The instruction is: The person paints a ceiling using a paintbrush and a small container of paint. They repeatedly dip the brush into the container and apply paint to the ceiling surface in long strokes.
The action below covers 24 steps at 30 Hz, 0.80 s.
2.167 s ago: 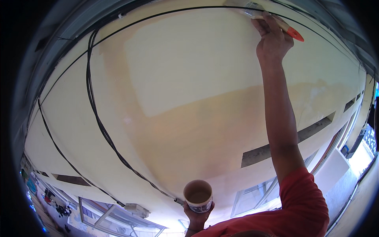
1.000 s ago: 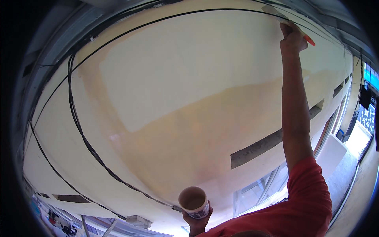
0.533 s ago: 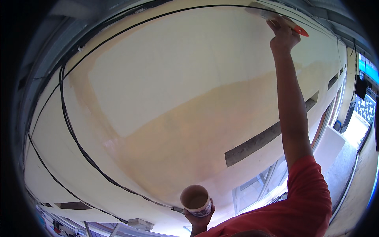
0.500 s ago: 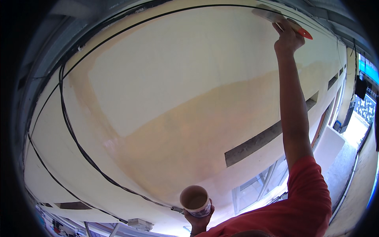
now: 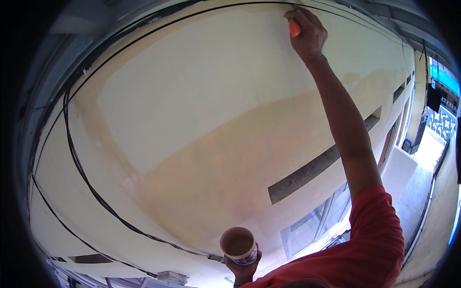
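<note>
High up on the wall (image 5: 201, 77), my right hand (image 5: 310, 39) is closed around a paintbrush (image 5: 294, 28) by its handle. The red-orange handle end points toward me, and the bristles are mostly hidden beyond my fingers near the top edge. Low in the middle, my left hand (image 5: 244, 271) grips a round paint tub (image 5: 238, 244) from below and the side. Its mouth faces up, with pale contents inside. A whitish painted area covers the upper wall, bordered by a tan, patchy area below and along the left.
Black cables (image 5: 98, 192) hang down the left and run along the top of the wall. A recessed vent slot (image 5: 305, 175) and a window (image 5: 312, 223) lie below my right arm. A grey box (image 5: 172, 277) sits at the lower left. A passage with a gate (image 5: 441, 122) opens far right.
My right hand has moved left along the upper wall with the paintbrush, and its handle has turned to point toward me. The left hand and paint tub have stayed nearly still.
</note>
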Each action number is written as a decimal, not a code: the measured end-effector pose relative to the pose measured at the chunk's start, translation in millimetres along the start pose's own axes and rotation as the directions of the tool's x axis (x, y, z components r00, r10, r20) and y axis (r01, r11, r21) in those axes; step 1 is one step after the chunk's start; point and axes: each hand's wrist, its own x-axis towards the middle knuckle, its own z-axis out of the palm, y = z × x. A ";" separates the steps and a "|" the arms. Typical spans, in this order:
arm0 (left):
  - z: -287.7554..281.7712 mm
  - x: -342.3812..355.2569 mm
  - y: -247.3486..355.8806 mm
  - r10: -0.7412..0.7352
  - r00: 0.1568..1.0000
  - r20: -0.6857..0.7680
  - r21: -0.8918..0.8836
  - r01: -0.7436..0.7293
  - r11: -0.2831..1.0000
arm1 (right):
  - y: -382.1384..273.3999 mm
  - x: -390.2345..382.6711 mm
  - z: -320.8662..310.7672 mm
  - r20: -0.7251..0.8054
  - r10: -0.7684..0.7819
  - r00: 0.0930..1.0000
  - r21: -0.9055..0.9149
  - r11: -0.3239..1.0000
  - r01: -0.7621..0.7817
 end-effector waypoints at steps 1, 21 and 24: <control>-0.7 -0.4 -0.1 -0.006 0.999 -0.031 -0.019 0.006 1.000 | -20.1 -3.3 -3.7 0.055 -0.057 0.997 0.053 0.997 0.054; 6.2 -4.7 0.0 0.000 1.000 -0.014 -0.132 -0.002 0.991 | -28.3 -16.5 -37.9 0.211 -0.203 0.956 0.258 0.955 0.145; 8.7 0.9 -0.7 -0.012 1.000 0.000 -0.108 0.012 0.994 | -7.9 -8.8 -40.1 0.167 -0.133 0.977 0.284 0.955 0.082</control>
